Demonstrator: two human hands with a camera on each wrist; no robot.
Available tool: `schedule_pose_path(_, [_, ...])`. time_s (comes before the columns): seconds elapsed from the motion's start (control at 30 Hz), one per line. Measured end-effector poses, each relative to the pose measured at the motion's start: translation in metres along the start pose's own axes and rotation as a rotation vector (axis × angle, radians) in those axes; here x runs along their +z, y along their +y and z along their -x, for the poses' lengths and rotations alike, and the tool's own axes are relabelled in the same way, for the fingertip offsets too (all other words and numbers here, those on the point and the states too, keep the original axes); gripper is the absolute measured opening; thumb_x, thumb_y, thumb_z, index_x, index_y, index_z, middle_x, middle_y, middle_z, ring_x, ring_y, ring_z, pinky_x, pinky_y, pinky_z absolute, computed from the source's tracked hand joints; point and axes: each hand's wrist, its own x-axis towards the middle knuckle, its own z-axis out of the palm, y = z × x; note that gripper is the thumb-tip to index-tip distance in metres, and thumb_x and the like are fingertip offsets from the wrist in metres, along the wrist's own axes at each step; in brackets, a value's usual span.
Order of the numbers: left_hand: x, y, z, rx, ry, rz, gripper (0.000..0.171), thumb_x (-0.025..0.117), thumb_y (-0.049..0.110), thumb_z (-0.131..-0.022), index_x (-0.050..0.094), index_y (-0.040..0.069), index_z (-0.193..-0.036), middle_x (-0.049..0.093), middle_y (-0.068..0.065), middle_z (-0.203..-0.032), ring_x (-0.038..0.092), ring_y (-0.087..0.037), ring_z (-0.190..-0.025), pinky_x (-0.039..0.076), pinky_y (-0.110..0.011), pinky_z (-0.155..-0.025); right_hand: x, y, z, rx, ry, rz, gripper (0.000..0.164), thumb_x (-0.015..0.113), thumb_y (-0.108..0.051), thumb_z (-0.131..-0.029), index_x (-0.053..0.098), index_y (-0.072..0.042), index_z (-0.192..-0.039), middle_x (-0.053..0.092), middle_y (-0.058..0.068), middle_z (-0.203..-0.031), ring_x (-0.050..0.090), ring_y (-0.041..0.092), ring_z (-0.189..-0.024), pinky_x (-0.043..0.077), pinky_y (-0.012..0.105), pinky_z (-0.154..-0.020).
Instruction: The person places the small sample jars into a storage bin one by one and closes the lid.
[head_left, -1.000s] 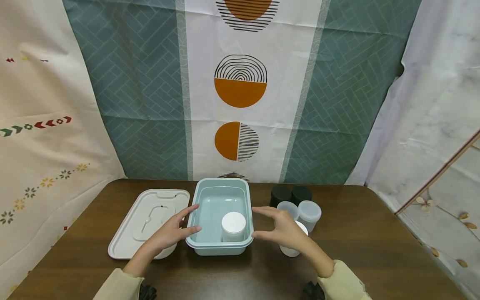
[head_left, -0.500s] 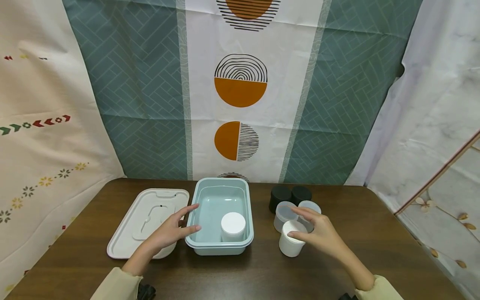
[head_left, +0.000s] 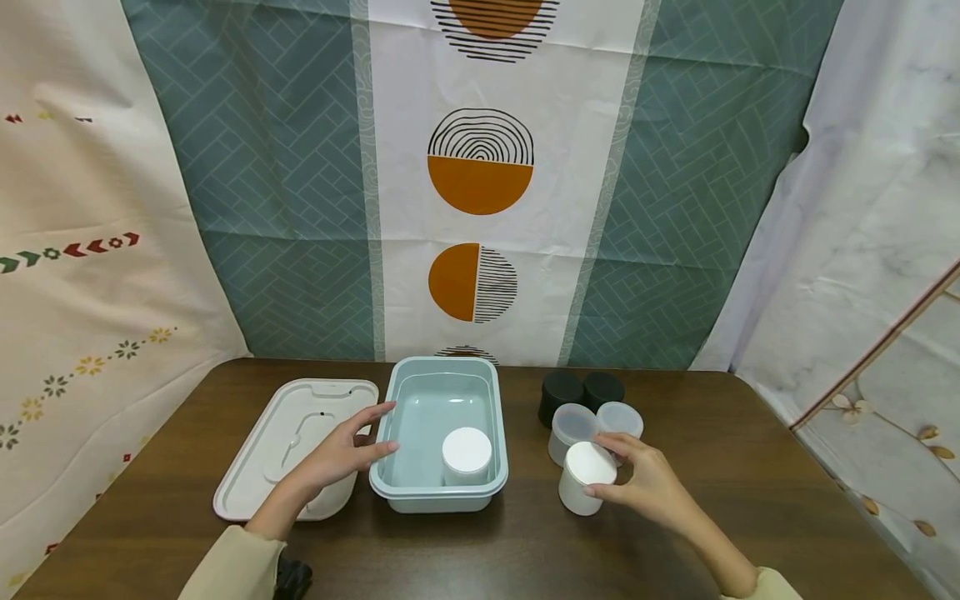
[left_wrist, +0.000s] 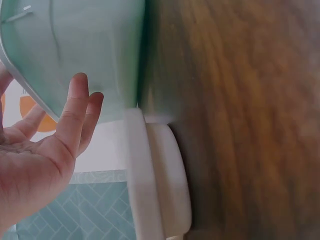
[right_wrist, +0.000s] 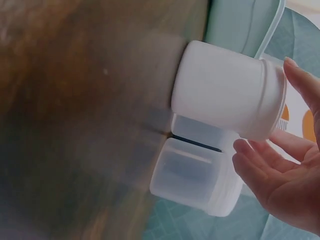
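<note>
A pale blue-green plastic tub [head_left: 438, 503] stands on the table with a white lidded jar [head_left: 467, 451] inside, near its front right corner. My left hand [head_left: 337, 460] is at the tub's left side, thumb and forefinger spread along the rim; in the left wrist view its fingers [left_wrist: 73, 112] are extended beside the tub wall. At the right, my right hand [head_left: 648, 482] pinches the lid edge of a second white jar [head_left: 579, 492], which stands upright on the table. Thumb and fingers [right_wrist: 255, 175] lie on opposite sides of that white lid in the right wrist view.
Behind the gripped jar stand two translucent jars [head_left: 573, 429] and two black-topped jars [head_left: 561, 392], close together. A white tub lid [head_left: 247, 467] lies on the brown table [head_left: 480, 558], left of the tub. Fabric with patterned panels [head_left: 300, 167] hangs behind the table.
My right hand has moved right from the tub's side to the white jar, and its fingers have closed on the lid. The left hand has barely moved.
</note>
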Motion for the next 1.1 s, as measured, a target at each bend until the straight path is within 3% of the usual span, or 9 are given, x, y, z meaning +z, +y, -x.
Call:
schedule_pose_path(0.43, [-0.007,-0.009,-0.016,-0.045,0.0,0.056,0.066,0.063,0.027,-0.087,0.03,0.01,-0.142,0.023,-0.025,-0.143,0.038,-0.047,-0.121,0.052,-0.039,-0.076,0.006,-0.001,0.002,0.041,0.033,-0.033,0.057,0.087,-0.022,-0.057,0.066,0.003,-0.104,0.064,0.014,-0.106,0.06,0.022,-0.09,0.052,0.026,-0.069])
schedule_pose_path(0.87, [-0.008,-0.007,-0.02,-0.041,-0.018,0.097,0.066,0.062,0.022,-0.087,0.028,0.008,-0.142,0.028,-0.027,-0.139,0.044,-0.039,-0.117,0.051,-0.042,-0.078,-0.012,-0.026,-0.005,0.027,0.032,-0.135,0.049,0.085,-0.018,-0.06,0.067,0.001,-0.102,0.065,0.011,-0.103,0.059,0.008,-0.086,0.053,0.024,-0.067])
schedule_pose_path(1.1, [-0.007,-0.007,-0.019,-0.052,-0.016,0.102,0.066,0.062,0.022,-0.087,0.028,0.008,-0.142,0.026,-0.027,-0.14,0.044,-0.04,-0.117,0.051,-0.042,-0.079,-0.021,-0.048,-0.021,0.014,0.018,-0.198,0.05,0.084,-0.019,-0.063,0.066,0.001,-0.106,0.064,0.011,-0.104,0.06,0.015,-0.09,0.053,0.025,-0.07])
